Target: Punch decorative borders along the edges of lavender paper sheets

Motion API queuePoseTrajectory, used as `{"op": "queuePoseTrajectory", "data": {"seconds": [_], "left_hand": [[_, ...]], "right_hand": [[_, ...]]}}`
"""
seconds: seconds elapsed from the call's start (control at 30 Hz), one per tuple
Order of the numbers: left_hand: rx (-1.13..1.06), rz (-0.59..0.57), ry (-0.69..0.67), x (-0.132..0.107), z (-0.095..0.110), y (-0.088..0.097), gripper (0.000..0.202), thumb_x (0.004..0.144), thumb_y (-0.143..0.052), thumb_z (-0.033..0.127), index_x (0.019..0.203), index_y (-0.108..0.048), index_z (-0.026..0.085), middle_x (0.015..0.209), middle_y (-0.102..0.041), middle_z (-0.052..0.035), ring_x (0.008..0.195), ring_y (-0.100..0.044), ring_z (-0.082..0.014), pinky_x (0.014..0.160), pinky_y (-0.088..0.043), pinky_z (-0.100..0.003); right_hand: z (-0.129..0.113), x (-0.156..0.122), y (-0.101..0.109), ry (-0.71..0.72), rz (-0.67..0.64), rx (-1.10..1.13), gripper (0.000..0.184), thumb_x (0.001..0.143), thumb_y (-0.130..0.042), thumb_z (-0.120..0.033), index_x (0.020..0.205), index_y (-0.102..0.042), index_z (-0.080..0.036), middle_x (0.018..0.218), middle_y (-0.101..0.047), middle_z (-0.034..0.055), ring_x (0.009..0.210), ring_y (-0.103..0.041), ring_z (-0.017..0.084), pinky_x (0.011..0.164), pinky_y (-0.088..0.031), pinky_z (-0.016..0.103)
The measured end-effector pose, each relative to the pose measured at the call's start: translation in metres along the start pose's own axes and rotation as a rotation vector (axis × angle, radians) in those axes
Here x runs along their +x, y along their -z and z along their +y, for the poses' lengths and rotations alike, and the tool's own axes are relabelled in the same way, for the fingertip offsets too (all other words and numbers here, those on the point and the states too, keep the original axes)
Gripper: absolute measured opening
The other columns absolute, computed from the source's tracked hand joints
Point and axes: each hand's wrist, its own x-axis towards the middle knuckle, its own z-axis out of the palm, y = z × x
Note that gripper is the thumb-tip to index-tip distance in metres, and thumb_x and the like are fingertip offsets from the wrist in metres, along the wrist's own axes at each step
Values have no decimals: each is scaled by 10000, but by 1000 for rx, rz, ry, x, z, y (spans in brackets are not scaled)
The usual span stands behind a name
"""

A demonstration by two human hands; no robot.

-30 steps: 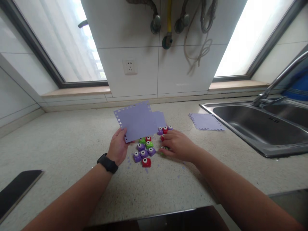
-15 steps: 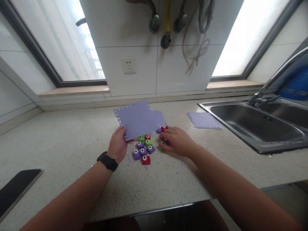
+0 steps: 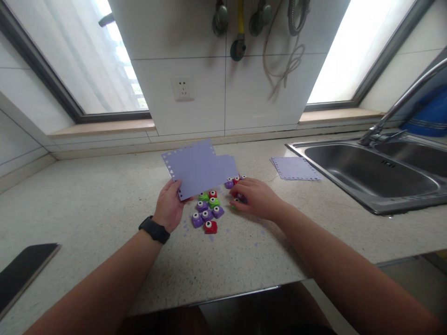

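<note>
My left hand (image 3: pixel 170 207) is closed on the lower left corner of a purple paper sheet (image 3: pixel 195 170), thumb on top. Small punched holes run along the sheet's left and upper edges. Below it stand several small craft punches in purple, green and red, among them a red punch (image 3: pixel 210 227) at the front and a green punch (image 3: pixel 214 202). My right hand (image 3: pixel 256 197) curls its fingers and thumb around a craft punch that they mostly hide. Just beyond those fingers is a purple punch (image 3: pixel 229 183).
Another purple sheet (image 3: pixel 221 168) shows behind the held one. Purple sheets with punched edges (image 3: pixel 296 168) lie by the steel sink (image 3: pixel 342 172). A dark flat object (image 3: pixel 26 270) rests at left. Paper bits are scattered on the counter (image 3: pixel 223 265). A socket (image 3: pixel 182 89) is on the wall.
My right fingers have drawn closer together around the punch. The left hand keeps its hold on the sheet. The whole view has shifted slightly.
</note>
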Motion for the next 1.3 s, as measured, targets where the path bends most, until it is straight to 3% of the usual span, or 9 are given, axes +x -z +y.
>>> {"op": "queuePoseTrajectory", "data": {"seconds": [0.23, 0.37, 0.5, 0.67, 0.87, 1.0, 1.13, 1.23, 1.3], "left_hand": [[-25, 1, 28, 1, 1, 1, 170, 849, -728, 226, 1013, -698, 201, 943, -715, 6, 672, -640, -127, 487, -537, -216], [-41, 5, 30, 1, 1, 1, 149, 859, -723, 214, 1005, -698, 208, 947, -713, 13, 696, -642, -126, 501, -535, -212], [-45, 11, 39, 0, 2, 1, 138, 868, -706, 205, 1005, -694, 215, 956, -709, 15, 714, -642, -127, 512, -534, -210], [-45, 22, 40, 0, 3, 1, 132, 872, -706, 212, 1003, -692, 215, 958, -703, 15, 721, -640, -134, 513, -543, -217], [-43, 13, 41, 0, 3, 1, 145, 884, -683, 203, 1028, -699, 218, 972, -709, 10, 715, -645, -138, 501, -548, -221], [-39, 32, 42, -1, 4, -1, 144, 901, -653, 196, 1036, -699, 218, 957, -710, 5, 684, -642, -148, 467, -548, -238], [-51, 37, 50, 0, 4, -2, 150, 904, -647, 196, 1043, -700, 218, 956, -721, 0, 685, -655, -157, 461, -555, -249], [-58, 44, 50, 1, 4, -1, 168, 895, -653, 192, 1053, -700, 221, 956, -729, 4, 686, -666, -155, 469, -556, -244], [-59, 45, 51, 1, 3, 0, 170, 894, -655, 197, 1056, -700, 221, 949, -733, 4, 681, -668, -152, 472, -554, -239]], "right_hand": [[1, 1, 4, -33, 63, 107, 167, 1029, -577, -304, 1058, -712, -210, 1017, -750, 92, 981, -649, 252, 903, -479, 392], [2, -1, 8, -3, 66, 134, 188, 990, -658, -369, 1083, -723, -219, 1077, -720, 104, 1049, -626, 273, 965, -471, 426], [3, -2, 10, 94, -34, 150, 236, 928, -748, -375, 1125, -747, -244, 1204, -700, 104, 1177, -602, 298, 1068, -412, 484], [4, -1, 8, 96, -81, 133, 136, 913, -739, -291, 1033, -775, -240, 1132, -710, 85, 1167, -606, 299, 1062, -410, 491], [10, -3, 9, 94, -65, 157, 177, 865, -762, -267, 1041, -767, -250, 1116, -703, 76, 1145, -603, 311, 1062, -421, 525], [16, -4, 14, 106, -22, 229, 235, 887, -656, -167, 1088, -732, -261, 1129, -705, 73, 1117, -622, 290, 1042, -456, 519], [26, -4, 14, 25, 121, 275, 382, 885, -533, -91, 1207, -655, -257, 1197, -691, 89, 1175, -616, 291, 1082, -468, 539], [34, -6, 11, -53, 243, 269, 471, 894, -525, -113, 1336, -582, -267, 1351, -632, 116, 1316, -563, 313, 1167, -420, 586], [38, -7, 10, -66, 258, 260, 499, 926, -573, -193, 1414, -539, -288, 1467, -569, 129, 1407, -511, 332, 1206, -385, 612]]}}
